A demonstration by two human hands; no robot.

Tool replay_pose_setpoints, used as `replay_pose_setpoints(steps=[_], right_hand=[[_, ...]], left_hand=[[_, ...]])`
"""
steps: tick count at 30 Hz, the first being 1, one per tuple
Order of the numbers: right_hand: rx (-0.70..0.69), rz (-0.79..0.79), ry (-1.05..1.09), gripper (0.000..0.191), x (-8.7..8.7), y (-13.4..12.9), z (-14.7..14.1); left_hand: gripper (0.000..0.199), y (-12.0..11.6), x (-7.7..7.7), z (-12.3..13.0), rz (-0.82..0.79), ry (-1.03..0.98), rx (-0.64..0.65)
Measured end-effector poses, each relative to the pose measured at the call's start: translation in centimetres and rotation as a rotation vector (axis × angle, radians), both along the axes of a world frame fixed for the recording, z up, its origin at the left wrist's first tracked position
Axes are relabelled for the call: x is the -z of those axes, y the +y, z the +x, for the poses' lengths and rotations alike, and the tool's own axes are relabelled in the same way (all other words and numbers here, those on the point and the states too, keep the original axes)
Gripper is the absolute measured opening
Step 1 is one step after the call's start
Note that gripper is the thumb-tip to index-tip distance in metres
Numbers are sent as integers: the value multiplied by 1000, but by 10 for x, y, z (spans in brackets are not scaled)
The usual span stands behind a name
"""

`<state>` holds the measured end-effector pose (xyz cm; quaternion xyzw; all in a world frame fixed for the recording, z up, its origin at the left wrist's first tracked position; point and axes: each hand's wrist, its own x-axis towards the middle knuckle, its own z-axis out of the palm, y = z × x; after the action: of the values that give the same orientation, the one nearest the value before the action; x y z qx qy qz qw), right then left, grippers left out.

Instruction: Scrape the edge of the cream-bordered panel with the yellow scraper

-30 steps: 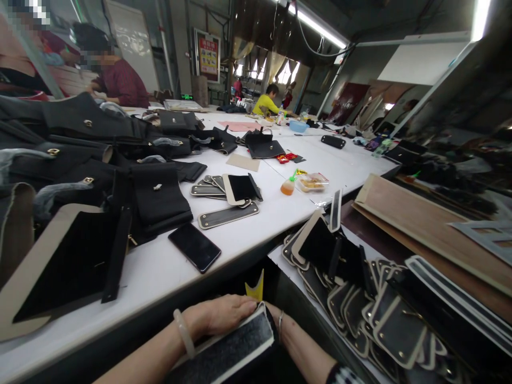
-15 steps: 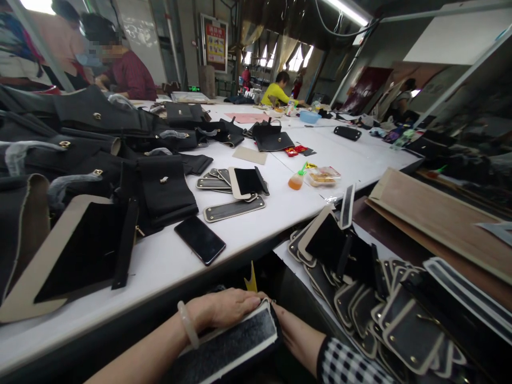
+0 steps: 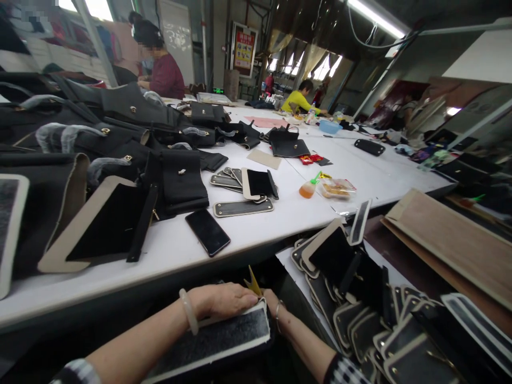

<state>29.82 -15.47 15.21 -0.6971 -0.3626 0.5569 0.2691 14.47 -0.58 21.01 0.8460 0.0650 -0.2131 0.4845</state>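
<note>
A black bag piece (image 3: 228, 337) with a pale-edged rectangular end panel lies tilted close to my body. My left hand (image 3: 224, 300), with a pale bangle at the wrist, is closed over its upper edge near the right corner, thumb side hidden. At that same corner, my right hand (image 3: 272, 305) grips the piece from the far side; most of its fingers are hidden. Between the hands a yellow forked strip (image 3: 253, 280) sticks up; what it belongs to cannot be made out.
A phone (image 3: 208, 231) lies near the white table's (image 3: 176, 250) front edge. Black bags (image 3: 182, 178) crowd the left, with trimmed panels (image 3: 243, 207) and a glue bottle (image 3: 308, 188) mid-table. At right are stacked panels (image 3: 352, 314) and cardboard (image 3: 448, 234). Co-workers sit farther back.
The view has turned left, so the table things appear farther right. My right hand has lowered slightly, baring a wrist bracelet. Both hands stay at the bag piece's corner.
</note>
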Motion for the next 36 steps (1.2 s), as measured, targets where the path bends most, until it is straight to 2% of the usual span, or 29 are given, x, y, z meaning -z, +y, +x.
replay_pose_setpoints(steps=[3,6,9,11,13,17,21,24,26,32,36], right_hand=[[54,-115,32,49,-1,-2,25],[38,-211,136,67,-19,-25,48],[-138,-344,294,72,-36,-39,56],[-316,-355,223,68,-41,-35,53],[-413,-256,13,62,-42,-24,49],[-377,-23,-484,45,-50,2,49],[-439,100,-867,55,-64,21,48],[-561,180,-987,57,-70,32,42],[-638,228,-1037,55,-71,38,39],[-784,320,-1121,53,-70,45,37],[-816,349,-1155,52,-72,45,36]], left_hand=[[45,1,1,-1,-16,13,-19],[47,2,1,0,-43,27,-33],[48,3,0,0,-70,38,-34],[48,4,-1,0,-80,50,-50],[52,4,-2,-1,-79,73,-96],[72,4,-2,-3,-98,124,-188],[87,3,4,-6,-166,121,-234],[91,2,8,-7,-200,88,-259],[88,3,7,-8,-175,84,-275],[57,4,-4,-7,-118,12,-238],[47,3,-5,-7,-116,-40,-231]])
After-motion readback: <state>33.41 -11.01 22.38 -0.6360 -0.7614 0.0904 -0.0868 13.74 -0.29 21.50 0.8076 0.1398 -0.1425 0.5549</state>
